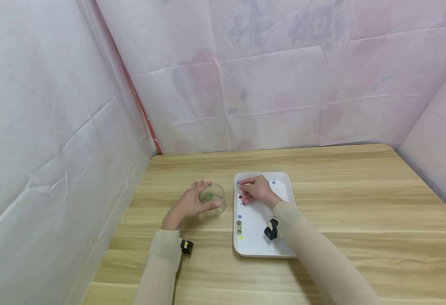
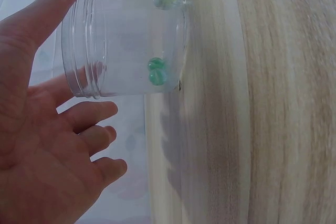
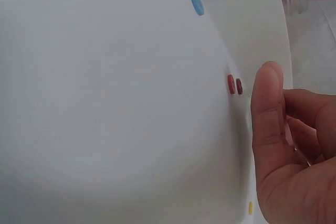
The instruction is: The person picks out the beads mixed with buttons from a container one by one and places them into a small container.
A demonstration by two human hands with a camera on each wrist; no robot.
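Resting on the wooden tabletop (image 1: 341,190), a clear round jar (image 1: 213,199) is cupped by the spread left hand (image 1: 186,206); beads (image 1: 242,199) beneath the curled right hand (image 1: 257,190) are touched on the smooth white tray (image 1: 284,186), grip indiscernible.

Right hand (image 3: 294,156) at lower right, thumb upright, fingers curled loosely behind it, holding nothing visible. White tray (image 3: 105,103) fills the view. Two red beads (image 3: 234,85) just beside the thumb tip; blue bead (image 3: 197,3) farther up; yellow bead (image 3: 250,208) near the bottom edge.

Right fingers' (image 1: 247,191) grip hidden
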